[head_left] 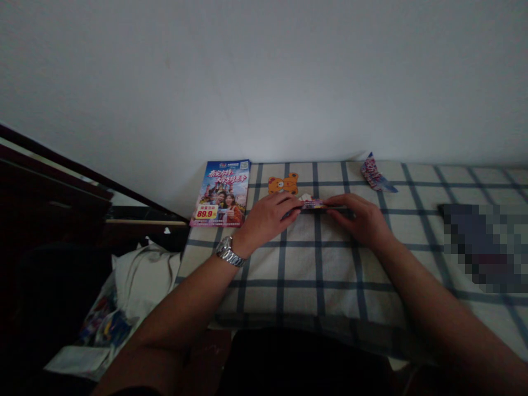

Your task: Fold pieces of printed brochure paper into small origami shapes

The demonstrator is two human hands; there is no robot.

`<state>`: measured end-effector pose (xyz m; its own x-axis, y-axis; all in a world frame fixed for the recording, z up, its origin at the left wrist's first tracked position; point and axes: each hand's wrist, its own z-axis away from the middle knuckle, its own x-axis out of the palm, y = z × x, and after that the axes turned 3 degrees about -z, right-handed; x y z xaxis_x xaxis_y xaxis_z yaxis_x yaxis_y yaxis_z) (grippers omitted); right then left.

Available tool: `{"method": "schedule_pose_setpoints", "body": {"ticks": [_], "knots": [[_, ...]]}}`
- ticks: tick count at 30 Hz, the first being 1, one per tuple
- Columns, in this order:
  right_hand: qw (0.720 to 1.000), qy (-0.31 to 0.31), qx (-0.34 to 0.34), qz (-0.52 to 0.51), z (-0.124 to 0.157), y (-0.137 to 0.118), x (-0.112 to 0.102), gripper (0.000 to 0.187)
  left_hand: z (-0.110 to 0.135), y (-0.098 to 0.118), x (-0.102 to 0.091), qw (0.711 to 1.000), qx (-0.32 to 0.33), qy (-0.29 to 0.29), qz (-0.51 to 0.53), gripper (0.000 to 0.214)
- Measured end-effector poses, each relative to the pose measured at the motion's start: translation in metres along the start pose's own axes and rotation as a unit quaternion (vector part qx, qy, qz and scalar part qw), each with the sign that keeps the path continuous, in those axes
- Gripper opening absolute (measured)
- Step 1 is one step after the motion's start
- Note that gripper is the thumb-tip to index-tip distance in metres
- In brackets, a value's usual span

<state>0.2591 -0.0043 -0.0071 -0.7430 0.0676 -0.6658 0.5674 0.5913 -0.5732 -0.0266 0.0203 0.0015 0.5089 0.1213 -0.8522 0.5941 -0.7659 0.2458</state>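
head cam | worn on head | faces forward, down | checked cloth (264, 297) near, wall (264, 82) beyond

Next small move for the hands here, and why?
Probably press the small printed paper flatter along its length: the left hand and right hand grip opposite ends, and a pale part shows above its printed strip. A folded printed piece lying beyond the right hand suggests creasing matters.
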Motion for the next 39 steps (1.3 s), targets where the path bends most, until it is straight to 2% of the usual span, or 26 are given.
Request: {"method": "schedule_pose_setpoints", "body": {"ticks": [5,10,14,19,25,30,32,35,39], "knots": [[0.999,0.044,-0.001,-0.008,0.000,-0.006,-0.003,0.012,0.000,0.005,-0.005,0.999,-0.031,0.028,0.007,0.018],[0.996,0.068,0.050,-0.006,0.002,-0.013,-0.003,0.015,0.000,0.010,-0.004,0.990,-0.087,0.059,0.092,0.016],[0.993,0.075,0.084,-0.023,0.003,-0.011,0.000,0.019,0.001,0.008,0.003,0.982,-0.118,0.060,0.133,0.015],[0.990,0.063,0.119,-0.045,0.003,-0.004,0.004,0.024,0.003,0.002,0.013,0.978,-0.155,0.055,0.126,0.021],[0.990,0.058,0.126,-0.022,0.001,0.000,0.008,0.026,0.002,0.001,0.017,0.973,-0.182,0.031,0.136,0.025],[0.993,0.038,0.115,0.018,0.001,0.003,0.009,0.023,0.000,-0.001,0.013,0.988,-0.120,0.065,0.072,0.047],[0.994,0.026,0.098,0.043,0.001,0.005,0.009,0.023,-0.001,-0.002,0.009,0.993,-0.085,0.067,0.036,0.042],[0.994,0.017,0.075,0.079,0.000,0.007,0.008,0.024,-0.001,0.000,0.004,0.999,-0.019,0.010,0.037,0.026],[0.993,0.012,0.071,0.094,0.001,0.010,0.009,0.027,-0.001,0.007,0.004,0.994,0.044,-0.071,0.067,0.026]]}}
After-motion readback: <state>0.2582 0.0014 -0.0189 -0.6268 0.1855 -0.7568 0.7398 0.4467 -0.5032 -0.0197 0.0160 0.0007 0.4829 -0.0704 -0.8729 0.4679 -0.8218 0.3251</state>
